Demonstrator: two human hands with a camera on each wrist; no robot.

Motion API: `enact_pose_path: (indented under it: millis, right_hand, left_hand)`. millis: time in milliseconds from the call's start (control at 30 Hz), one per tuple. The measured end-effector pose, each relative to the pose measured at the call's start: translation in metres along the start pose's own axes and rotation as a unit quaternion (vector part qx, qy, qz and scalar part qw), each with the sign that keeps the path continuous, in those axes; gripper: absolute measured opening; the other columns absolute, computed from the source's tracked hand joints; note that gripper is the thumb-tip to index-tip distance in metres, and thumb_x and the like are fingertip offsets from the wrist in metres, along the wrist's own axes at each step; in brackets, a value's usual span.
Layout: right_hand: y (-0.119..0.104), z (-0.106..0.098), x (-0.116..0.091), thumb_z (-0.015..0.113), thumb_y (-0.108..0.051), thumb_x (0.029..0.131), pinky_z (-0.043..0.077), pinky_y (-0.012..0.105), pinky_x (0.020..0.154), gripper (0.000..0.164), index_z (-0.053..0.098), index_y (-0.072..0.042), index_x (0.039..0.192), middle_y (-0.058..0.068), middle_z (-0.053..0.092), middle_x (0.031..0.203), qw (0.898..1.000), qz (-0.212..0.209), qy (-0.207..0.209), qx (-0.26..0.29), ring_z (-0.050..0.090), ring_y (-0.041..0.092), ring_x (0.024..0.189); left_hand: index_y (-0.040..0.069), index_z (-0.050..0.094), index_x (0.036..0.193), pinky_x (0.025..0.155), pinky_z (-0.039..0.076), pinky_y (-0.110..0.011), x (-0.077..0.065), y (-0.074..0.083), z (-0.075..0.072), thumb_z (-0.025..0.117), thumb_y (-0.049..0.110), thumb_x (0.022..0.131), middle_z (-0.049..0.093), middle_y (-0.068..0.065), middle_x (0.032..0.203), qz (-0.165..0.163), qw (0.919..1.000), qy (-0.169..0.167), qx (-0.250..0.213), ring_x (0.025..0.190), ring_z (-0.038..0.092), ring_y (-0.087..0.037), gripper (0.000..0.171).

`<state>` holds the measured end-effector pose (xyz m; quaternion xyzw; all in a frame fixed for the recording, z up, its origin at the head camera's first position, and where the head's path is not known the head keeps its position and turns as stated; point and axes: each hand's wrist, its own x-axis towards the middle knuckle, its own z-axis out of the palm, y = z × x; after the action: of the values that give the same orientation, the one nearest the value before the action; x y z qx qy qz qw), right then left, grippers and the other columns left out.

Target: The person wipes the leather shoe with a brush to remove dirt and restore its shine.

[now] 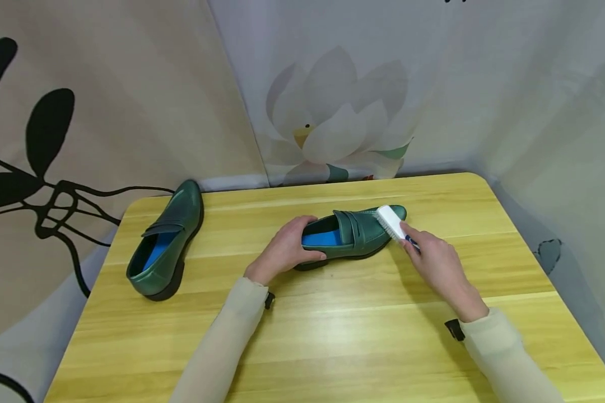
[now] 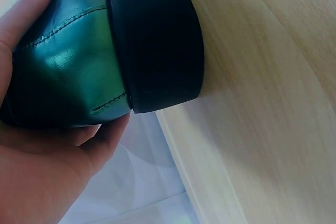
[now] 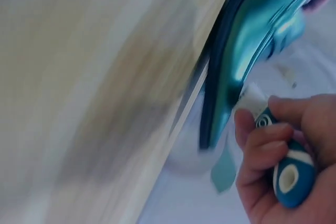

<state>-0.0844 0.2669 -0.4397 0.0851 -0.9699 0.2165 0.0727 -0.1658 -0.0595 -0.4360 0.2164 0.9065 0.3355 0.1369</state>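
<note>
A green loafer [image 1: 367, 229] with a blue insole and dark sole lies in the middle of the table, its toe pointing right. My left hand [image 1: 287, 246] grips it round the heel; in the left wrist view, fingers and thumb wrap the stitched heel [image 2: 68, 61] above the dark heel block. My right hand [image 1: 440, 263] holds a white-headed brush [image 1: 390, 221] by its handle, and the bristles meet the upper near the toe. The right wrist view shows the blue and white brush handle [image 3: 294, 177] inside the curled fingers.
The matching green loafer [image 1: 173, 240] stands at the table's left edge, toe toward the back. The wooden table [image 1: 333, 336] has rounded back corners. Behind it hangs a pale curtain [image 1: 343, 89] with printed flowers and dark leaves.
</note>
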Motion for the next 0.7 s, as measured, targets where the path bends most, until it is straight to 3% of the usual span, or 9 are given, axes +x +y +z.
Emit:
enact_pose_path:
  millis: [167, 500, 700]
  right_hand:
    - [-0.015, 0.004, -0.001, 0.063, -0.02, 0.105, 0.05, 0.046, 0.072, 0.048, 0.055, -0.003, 0.149, 0.027, 0.07, 0.121, 0.998, -0.016, -0.034, 0.043, 0.066, 0.031, 0.087]
    - [0.012, -0.007, 0.009, 0.065, -0.018, 0.104, 0.045, 0.041, 0.059, 0.046, 0.057, -0.001, 0.146, 0.03, 0.07, 0.113, 1.0, 0.013, -0.002, -0.003, 0.058, 0.029, 0.07]
    - [0.017, -0.011, 0.02, 0.063, -0.015, 0.104, 0.046, 0.051, 0.052, 0.045, 0.056, 0.005, 0.144, 0.035, 0.069, 0.103, 0.999, 0.031, 0.031, -0.026, 0.06, 0.036, 0.066]
  left_hand:
    - [0.009, 0.045, 0.154, 0.114, 0.04, -0.048, -0.001, -0.001, -0.001, 0.09, 0.04, 0.081, 0.049, -0.01, 0.153, 0.003, 1.0, 0.007, -0.003, 0.132, 0.05, -0.03, 0.091]
    - [0.009, 0.045, 0.154, 0.113, 0.041, -0.048, -0.001, -0.003, 0.001, 0.09, 0.041, 0.082, 0.049, -0.011, 0.153, 0.008, 1.0, 0.005, 0.001, 0.131, 0.05, -0.03, 0.091]
    - [0.009, 0.045, 0.154, 0.114, 0.04, -0.049, -0.002, -0.003, 0.001, 0.089, 0.041, 0.082, 0.048, -0.011, 0.155, 0.006, 1.0, 0.005, -0.001, 0.133, 0.049, -0.031, 0.09]
